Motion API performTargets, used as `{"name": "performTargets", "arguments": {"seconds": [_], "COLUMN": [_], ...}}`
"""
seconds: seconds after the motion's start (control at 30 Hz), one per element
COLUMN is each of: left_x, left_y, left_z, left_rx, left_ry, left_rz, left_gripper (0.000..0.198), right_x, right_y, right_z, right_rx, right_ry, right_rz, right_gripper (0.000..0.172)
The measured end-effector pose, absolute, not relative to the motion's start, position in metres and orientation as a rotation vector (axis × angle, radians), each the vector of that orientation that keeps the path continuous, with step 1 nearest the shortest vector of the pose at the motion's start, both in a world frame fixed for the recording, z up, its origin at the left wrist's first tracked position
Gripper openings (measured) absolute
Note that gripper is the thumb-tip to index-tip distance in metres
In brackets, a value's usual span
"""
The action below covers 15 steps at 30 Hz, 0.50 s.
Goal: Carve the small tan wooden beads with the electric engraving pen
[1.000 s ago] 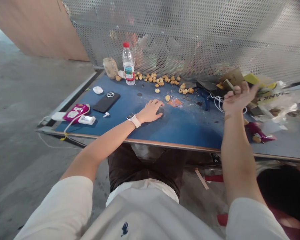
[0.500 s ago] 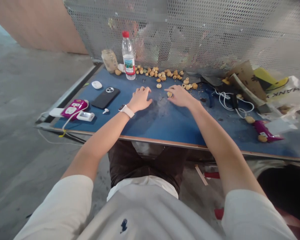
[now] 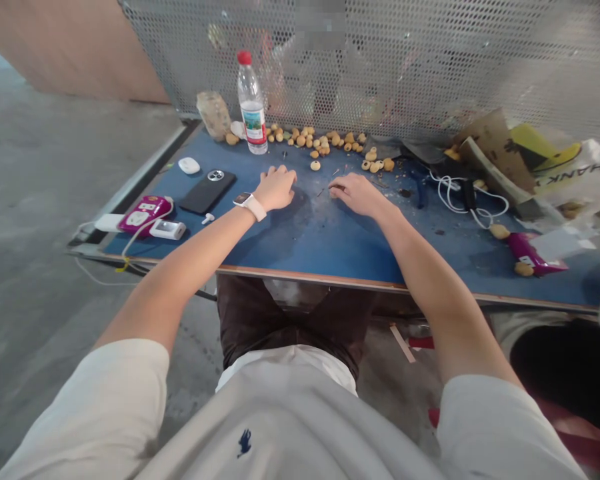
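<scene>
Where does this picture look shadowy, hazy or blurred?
In the head view, a soft shadow lies on the blue tabletop beside the right forearm; in the head view, the perforated metal screen pales into haze toward the upper right; also in the head view, fine detail under the right hand is too soft to make out.

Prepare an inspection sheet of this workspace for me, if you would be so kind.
Surface: blue tabletop, with pale dust and dark bits.
Job's things: small round tan pieces, most in a band along the perforated mesh.
Clutter: bottle, phone, earbud and white case at left; cardboard and plastic bag at right.
Left hand: fingers loosely spread over the tabletop; nothing seen held.
Right hand: fingertips at a small pale object; grip unclear.
Cables: white cord over the front edge at left; looped white cable at right.
Surroundings: mesh behind, gray floor.
</scene>
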State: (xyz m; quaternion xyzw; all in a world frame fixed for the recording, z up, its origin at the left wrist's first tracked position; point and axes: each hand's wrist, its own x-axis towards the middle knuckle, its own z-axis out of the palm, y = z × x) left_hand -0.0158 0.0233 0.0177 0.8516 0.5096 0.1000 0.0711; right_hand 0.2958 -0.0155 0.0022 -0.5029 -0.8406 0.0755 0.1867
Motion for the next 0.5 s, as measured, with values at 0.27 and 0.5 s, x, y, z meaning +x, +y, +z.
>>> {"name": "performTargets", "arguments": {"seconds": [0.27,0.5], "left_x": [-0.014,-0.022], "left_y": [0.035,0.038], "left_z": [-0.002,-0.012], "left_rx": [2.511,2.508], "left_ry": [1.368,1.258], "left_rz": [0.587,0.71], "left_gripper": [0.048,0.04], "right_x": [0.308,0.367], "right_y": [-0.014,-0.026], "right_z": [0.008,0.041], "right_rx": [-1.523,-1.845], "right_ry": [-2.233,-1.999], "right_rz": [0.186,-0.008], "right_gripper": [0.041,0.04]}}
